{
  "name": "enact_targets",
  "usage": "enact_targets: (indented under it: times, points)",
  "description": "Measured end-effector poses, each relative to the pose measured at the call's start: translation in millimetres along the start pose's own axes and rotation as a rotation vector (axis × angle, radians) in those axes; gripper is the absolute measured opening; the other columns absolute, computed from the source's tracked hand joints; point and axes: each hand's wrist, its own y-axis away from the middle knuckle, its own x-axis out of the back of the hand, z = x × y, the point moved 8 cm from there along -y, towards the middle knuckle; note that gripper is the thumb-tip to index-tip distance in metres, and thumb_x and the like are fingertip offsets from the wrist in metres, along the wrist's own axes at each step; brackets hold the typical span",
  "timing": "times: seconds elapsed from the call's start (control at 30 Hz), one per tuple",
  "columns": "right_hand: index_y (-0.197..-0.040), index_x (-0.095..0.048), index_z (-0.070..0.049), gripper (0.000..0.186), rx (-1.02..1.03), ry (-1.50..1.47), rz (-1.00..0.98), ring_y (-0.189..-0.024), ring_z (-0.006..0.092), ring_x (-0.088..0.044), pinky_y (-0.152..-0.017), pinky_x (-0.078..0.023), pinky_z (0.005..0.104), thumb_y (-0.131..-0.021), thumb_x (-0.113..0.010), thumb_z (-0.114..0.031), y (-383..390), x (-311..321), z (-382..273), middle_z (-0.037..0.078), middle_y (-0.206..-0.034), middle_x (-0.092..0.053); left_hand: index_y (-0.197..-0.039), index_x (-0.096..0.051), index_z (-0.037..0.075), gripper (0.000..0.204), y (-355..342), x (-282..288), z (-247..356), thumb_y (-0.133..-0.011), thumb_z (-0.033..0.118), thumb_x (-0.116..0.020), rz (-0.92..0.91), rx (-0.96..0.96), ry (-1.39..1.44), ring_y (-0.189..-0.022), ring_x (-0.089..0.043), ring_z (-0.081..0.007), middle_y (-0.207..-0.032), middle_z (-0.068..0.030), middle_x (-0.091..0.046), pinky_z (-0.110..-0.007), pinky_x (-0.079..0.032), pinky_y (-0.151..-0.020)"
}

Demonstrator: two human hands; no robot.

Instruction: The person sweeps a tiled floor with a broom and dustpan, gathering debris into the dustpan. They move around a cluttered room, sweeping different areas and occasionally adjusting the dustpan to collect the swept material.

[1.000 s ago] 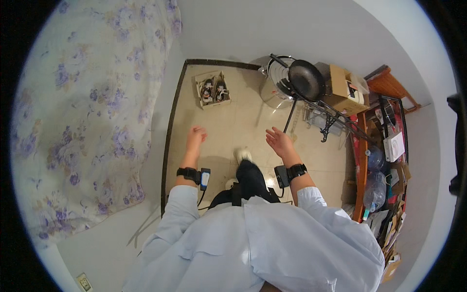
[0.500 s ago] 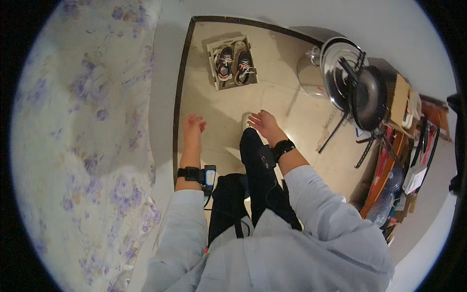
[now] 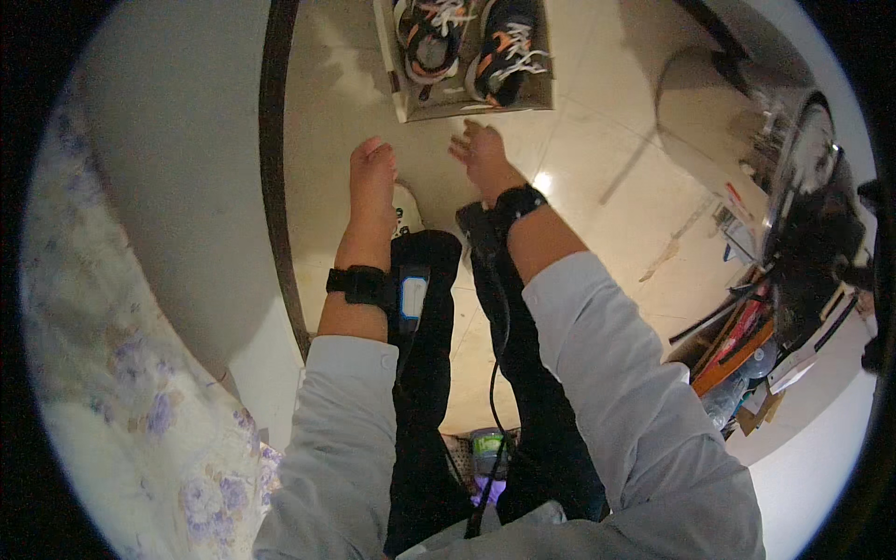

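Head view: 2 bare hands extend over the floor [image 3: 597, 140], near the box.
Box [image 3: 541, 93]: open-topped, light-coloured, at the upper picture edge, which cuts off its far end.
Box contents: 2 dark shoes with orange patches and white laces, the left shoe [image 3: 434, 45] and right shoe [image 3: 507, 56] side by side.
Left hand [image 3: 373, 177]: below the box's left corner, apart from it; fingers curled, gap between them cannot be told.
Right hand [image 3: 481, 157]: just beside the near rim, contact cannot be told; fingers bent and slightly parted.
Cylindrical container [image 3: 695, 117]: shiny, on the right; contents cannot be told.
Clear bottle [image 3: 724, 401]: beside the orange board [image 3: 735, 362].
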Motion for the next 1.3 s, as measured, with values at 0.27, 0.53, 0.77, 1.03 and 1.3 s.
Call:
enact_targets:
  times: [0.27, 0.53, 0.77, 1.03, 1.3]
  points:
    - [-0.116, -0.043, 0.006, 0.037, 0.352, 0.287, -0.075, -0.099, 0.0311, -0.053, -0.079, -0.048, 0.0394, -0.083, -0.052, -0.008, -104.7, 11.8, 6.8, 0.019, -0.113, -0.049, -0.134, -0.028, 0.018, 0.061, -114.2, -16.9, -40.4, -0.081, 0.023, -0.058, -0.089, 0.033, -0.17, -0.096, -0.05, -0.0181, -0.114, -0.0079, -0.047, -0.036, -0.045, -0.077]
    - [-0.105, -0.047, -0.001, 0.03, 0.46, 0.075, -0.027, -0.087, 0.0275, -0.056, -0.071, -0.049, 0.0388, -0.077, -0.057, 0.0, -62.5, 30.3, 12.5, 0.014, -0.099, -0.054, -0.136, -0.022, 0.011, 0.063, -128.0, -38.0, -34.2, -0.082, 0.006, -0.053, -0.274, -0.053, -0.266, -0.097, -0.054, -0.026, -0.118, -0.014, -0.045, -0.037, -0.055, -0.072]
    - [-0.104, -0.042, -0.005, 0.027, 0.227, -0.109, 0.093, -0.085, 0.0227, -0.053, -0.068, -0.047, 0.036, -0.079, -0.052, -0.001, 55.9, 46.2, 27.6, 0.011, -0.099, -0.051, -0.135, -0.024, 0.012, 0.058, -26.9, -17.4, -25.5, -0.082, 0.004, -0.048, -0.391, -0.116, -0.244, -0.105, -0.05, -0.0281, -0.122, -0.0151, -0.043, -0.044, -0.051, -0.079]
    - [-0.1, -0.045, -0.004, 0.024, 0.23, -0.272, 0.112, -0.077, 0.0226, -0.055, -0.064, -0.048, 0.0358, -0.078, -0.047, 0.004, 246.1, 56.5, 18.2, 0.011, -0.095, -0.053, -0.135, -0.026, 0.012, 0.059, 158.0, 11.5, 43.4, -0.082, 0.003, -0.051, -0.311, 0.119, -0.303, -0.087, -0.058, -0.0243, -0.113, -0.0142, -0.051, -0.034, -0.055, -0.064]
    - [-0.088, -0.038, 0.004, 0.011, 0.352, -0.464, 0.086, -0.075, 0.0286, -0.051, -0.074, -0.048, 0.0497, -0.078, -0.043, 0.004, 458.0, 26.2, 12.5, 0.013, -0.083, -0.043, -0.137, -0.025, 0.013, 0.069, 336.4, 52.3, 150.6, -0.074, 0.0, -0.052, -0.331, 0.002, -0.539, -0.069, -0.061, -0.0217, -0.103, -0.0175, -0.054, -0.031, -0.054, -0.055]
